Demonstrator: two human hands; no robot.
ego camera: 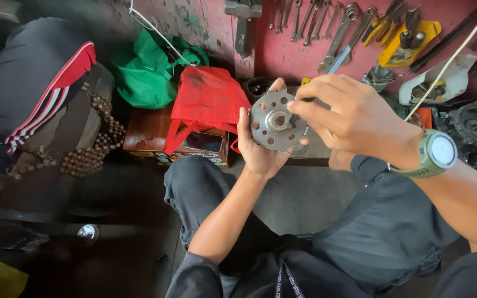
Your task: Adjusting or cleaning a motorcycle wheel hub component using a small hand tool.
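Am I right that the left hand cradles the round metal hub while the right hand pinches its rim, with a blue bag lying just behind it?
Not quite. The head view shows the bag behind the hub is red, not blue. The rest holds: left hand cradles it, right hand pinches its rim.

The left hand (260, 149) cradles a round grey metal hub disc (276, 121) with drilled holes, while the right hand (354, 118), wearing an olive-green wristwatch (436, 154), grips its right edge. A red cloth bag (208, 102) lies just left, with steel wrenches (326, 27) hanging on the far wall.
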